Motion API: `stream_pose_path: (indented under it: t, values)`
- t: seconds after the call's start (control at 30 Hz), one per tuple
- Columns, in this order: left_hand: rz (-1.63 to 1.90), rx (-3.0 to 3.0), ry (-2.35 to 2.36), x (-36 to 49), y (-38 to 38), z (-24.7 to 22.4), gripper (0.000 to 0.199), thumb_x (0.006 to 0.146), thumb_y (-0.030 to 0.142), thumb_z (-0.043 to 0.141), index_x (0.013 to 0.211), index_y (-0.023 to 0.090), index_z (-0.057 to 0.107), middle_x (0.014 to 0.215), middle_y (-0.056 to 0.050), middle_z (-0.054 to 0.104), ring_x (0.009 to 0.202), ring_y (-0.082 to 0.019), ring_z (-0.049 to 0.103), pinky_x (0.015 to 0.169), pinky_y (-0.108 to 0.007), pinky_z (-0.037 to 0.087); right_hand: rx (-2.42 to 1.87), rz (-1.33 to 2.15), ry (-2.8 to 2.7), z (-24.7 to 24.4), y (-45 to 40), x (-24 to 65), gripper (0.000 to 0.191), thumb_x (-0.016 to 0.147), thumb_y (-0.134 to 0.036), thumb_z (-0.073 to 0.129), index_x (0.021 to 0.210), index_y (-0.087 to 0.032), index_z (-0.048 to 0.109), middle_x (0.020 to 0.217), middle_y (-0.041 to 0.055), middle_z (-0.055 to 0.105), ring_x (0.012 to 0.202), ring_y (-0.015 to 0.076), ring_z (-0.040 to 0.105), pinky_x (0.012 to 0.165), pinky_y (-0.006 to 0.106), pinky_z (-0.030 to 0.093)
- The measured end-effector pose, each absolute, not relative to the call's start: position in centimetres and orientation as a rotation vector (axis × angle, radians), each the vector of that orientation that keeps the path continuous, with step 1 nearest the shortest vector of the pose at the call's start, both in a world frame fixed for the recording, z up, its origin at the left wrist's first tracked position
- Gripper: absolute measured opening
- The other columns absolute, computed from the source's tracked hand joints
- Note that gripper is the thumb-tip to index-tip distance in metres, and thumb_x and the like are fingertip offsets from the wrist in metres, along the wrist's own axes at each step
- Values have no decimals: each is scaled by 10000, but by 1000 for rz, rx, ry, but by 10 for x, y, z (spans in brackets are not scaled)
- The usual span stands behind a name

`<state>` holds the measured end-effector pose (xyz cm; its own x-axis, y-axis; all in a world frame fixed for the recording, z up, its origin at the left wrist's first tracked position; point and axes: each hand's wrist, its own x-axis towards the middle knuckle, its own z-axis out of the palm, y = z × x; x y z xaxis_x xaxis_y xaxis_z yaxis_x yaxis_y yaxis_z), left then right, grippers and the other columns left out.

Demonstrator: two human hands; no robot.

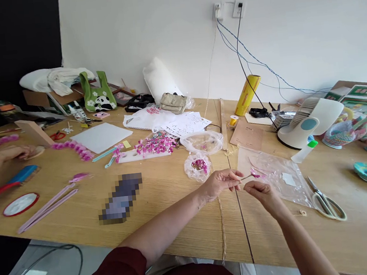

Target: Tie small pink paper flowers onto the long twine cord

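My left hand [219,184] pinches a thin stem with a small magenta flower [254,173] at its end, pointing right. Close beside it, my right hand [263,194] has thumb and fingertips pressed together just below the stem; whatever they grip is too small to make out. A twisted pale cord [222,232] hangs down below my left hand, over the table's front edge. Behind my hands sits a plastic-lined bowl [189,168] with magenta blossoms. A clear plastic bag [274,176] lies flat beyond my right hand, and open-handled scissors [328,203] rest to its right.
Magenta flower sprigs [156,144] lie on a white block. A phone-like pixelated patch [121,199] is left of my arm. A white fan [309,122] and a yellow roll [247,95] stand at the back right. At the far left is another person's hand [17,152].
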<state>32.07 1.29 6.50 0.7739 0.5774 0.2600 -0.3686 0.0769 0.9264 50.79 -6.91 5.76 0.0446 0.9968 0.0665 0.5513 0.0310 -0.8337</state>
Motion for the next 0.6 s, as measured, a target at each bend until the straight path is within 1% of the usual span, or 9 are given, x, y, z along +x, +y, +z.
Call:
stream_pose_path:
  t: [0.13,0.2,0.27,0.33,0.4,0.43,0.47,0.53,0.6]
  values:
    - [745,1044,222,323,8,67,258,699,332,652,767,105,550,887,-98,624,744,-120,586,640,-228,404,-1572,859,-1524,47,-72,485,278,791,-420,504,713,-163,578,687,5,549,673,130,485,641,250,400]
    - [777,1022,232,323,9,68,266,697,332,654,785,103,552,872,-92,631,737,-121,593,660,-239,421,-1600,842,-1545,47,-72,486,290,798,-423,487,718,-163,590,669,9,553,654,131,495,609,248,408]
    - [801,1102,254,321,11,69,264,711,337,638,792,95,569,826,-86,635,736,-122,593,677,-248,434,-1651,768,-1612,50,-73,495,298,810,-418,466,766,-166,617,717,33,585,678,145,526,581,248,422]
    - [807,1244,279,319,14,71,261,733,339,612,804,89,587,792,-82,636,727,-122,590,685,-254,445,-1700,565,-1672,60,-76,507,292,811,-409,467,859,-177,639,906,80,610,792,176,560,586,260,449]
    - [804,1392,312,317,16,71,246,754,326,584,818,89,596,780,-79,636,724,-121,587,691,-256,452,-1720,243,-1676,79,-83,514,279,807,-387,488,961,-201,628,1124,106,550,939,209,549,648,296,476]
    - [801,1460,334,316,16,72,233,764,314,570,823,90,597,779,-78,635,723,-121,586,692,-254,454,-1721,79,-1664,92,-87,513,269,816,-367,487,996,-213,614,1167,103,529,982,217,537,698,322,478]
    - [800,1530,357,316,16,72,216,774,300,556,825,94,598,782,-76,634,726,-120,584,694,-250,454,-1703,-79,-1663,106,-92,510,249,819,-343,495,1007,-220,603,1166,96,533,1001,221,531,751,348,467]
    - [796,1698,391,316,14,74,177,792,265,529,832,108,601,801,-68,633,750,-121,581,705,-242,450,-1625,-328,-1779,132,-98,497,247,818,-305,513,1044,-232,581,1155,87,550,1046,235,508,866,405,408]
    - [806,1886,387,317,11,75,152,810,230,499,848,124,601,822,-57,630,782,-124,575,728,-238,440,-1535,-388,-2027,151,-98,481,230,831,-274,498,1040,-223,579,1124,84,576,1088,242,478,891,406,382]
